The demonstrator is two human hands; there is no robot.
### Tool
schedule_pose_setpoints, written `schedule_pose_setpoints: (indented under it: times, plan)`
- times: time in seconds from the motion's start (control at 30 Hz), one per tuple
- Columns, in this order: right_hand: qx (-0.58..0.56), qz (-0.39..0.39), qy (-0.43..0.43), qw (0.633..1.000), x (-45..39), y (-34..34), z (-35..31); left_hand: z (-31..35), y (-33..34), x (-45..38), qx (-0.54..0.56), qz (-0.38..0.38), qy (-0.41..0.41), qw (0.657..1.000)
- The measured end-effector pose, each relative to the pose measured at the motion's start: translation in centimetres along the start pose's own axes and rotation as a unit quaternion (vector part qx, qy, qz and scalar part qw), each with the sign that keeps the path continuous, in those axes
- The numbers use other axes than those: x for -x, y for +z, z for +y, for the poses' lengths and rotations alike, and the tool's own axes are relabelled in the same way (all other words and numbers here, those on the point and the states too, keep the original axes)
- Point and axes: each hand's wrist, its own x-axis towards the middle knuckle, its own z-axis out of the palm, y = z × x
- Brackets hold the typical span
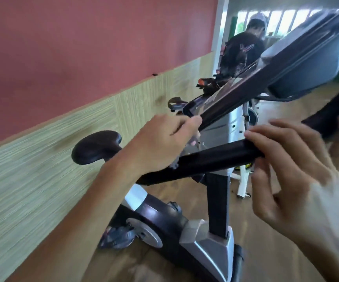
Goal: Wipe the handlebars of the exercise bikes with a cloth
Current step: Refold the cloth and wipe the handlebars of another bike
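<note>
At the far left runs a wall [52,47], red above and pale wood-grain below; the nearest exercise bike [195,237] stands close beside it, and the rounded black end of its handlebar [96,147] points toward that panelling. The left hand [160,143] reaches in over the handlebar's near bar; its fingers are curled, the tips bent toward the edge of the tilted console [235,94], and a scrap of pale, frayed cloth [193,142] shows beneath the palm, so it appears that the hand bunches the cloth against the bar in order to rub it; how much cloth is gathered inside the grip cannot be told, since the hand hides most of it. Further right, the black stem rises from the grey frame to carry the crossbar; the right hand [290,165] meets the handlebar there, its fingers pressed side by side over the top of the bar and the thumb held apart toward the bar's upswept right end, probably to steady the bar against the push of wiping. Beyond, more bikes [209,86] stand in a row, and another person [244,47] bends over one near the bright windows. The picture is motion-blurred, so finer contact is uncertain.
</note>
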Motion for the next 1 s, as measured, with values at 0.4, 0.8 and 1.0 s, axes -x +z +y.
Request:
schedule_pose_setpoints:
  times: [0.4, 0.8, 1.0]
  plan:
    - [0.083, 0.025, 0.108, 0.990, -0.9, 5.3, -6.4, -6.7, -3.8, 1.6, 0.118, -0.227, 0.067, 0.964]
    - [0.178, 0.049, 0.250, 0.950, -2.1, 7.2, -9.3, -11.4, -2.9, -0.9, 0.119, -0.231, 0.377, 0.889]
    - [0.125, 0.047, 0.394, 0.910, -4.3, 6.7, -11.8, -19.5, -4.4, -1.4, 0.138, -0.188, 0.391, 0.890]
